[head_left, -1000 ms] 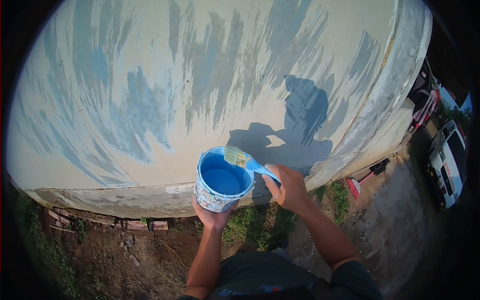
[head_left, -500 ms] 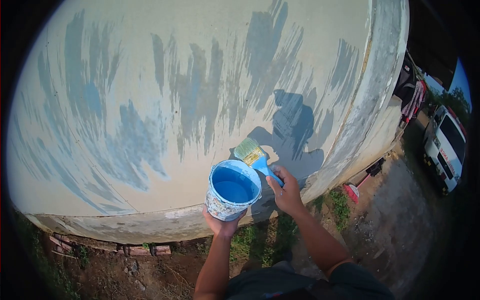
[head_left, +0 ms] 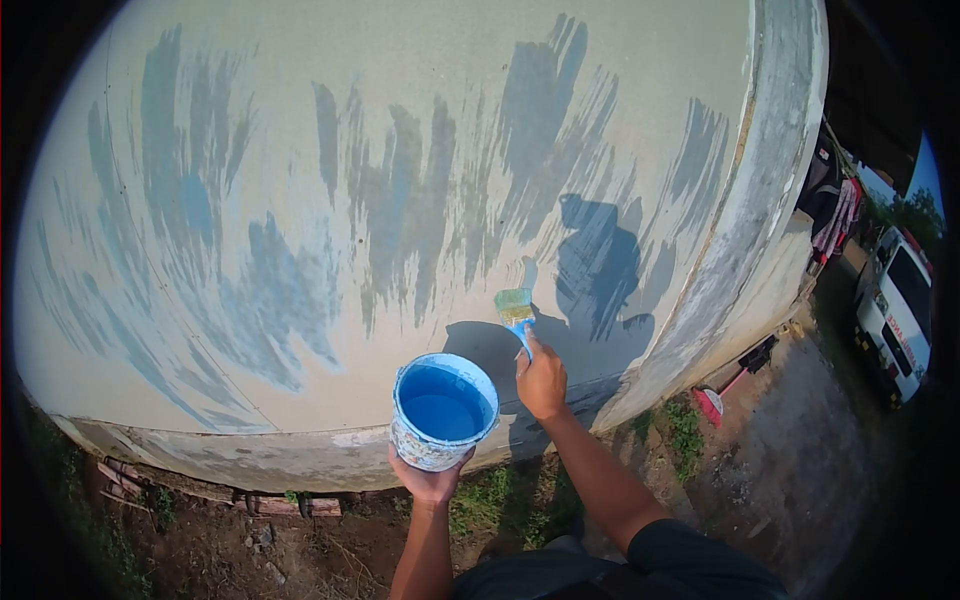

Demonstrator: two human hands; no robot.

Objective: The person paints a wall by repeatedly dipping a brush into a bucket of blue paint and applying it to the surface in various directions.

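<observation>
My left hand [head_left: 428, 480] holds a small bucket [head_left: 443, 410] from below; blue paint fills its inside. My right hand [head_left: 541, 380] grips the blue handle of a paintbrush [head_left: 515, 310], whose bristles press against the pale wall [head_left: 420, 150] just above the bucket. The wall carries many streaks of blue paint. My shadow falls on the wall behind the brush.
Bare soil, grass patches and loose bricks [head_left: 290, 502] lie along the wall's base. A white vehicle [head_left: 900, 310] stands at the right edge. Clothes [head_left: 838, 215] hang near the wall's right corner, and a red tool [head_left: 712, 402] lies on the ground there.
The brush left the bucket's rim, rose and now touches the wall. My right hand moved up with it; the bucket shifted slightly down and left.
</observation>
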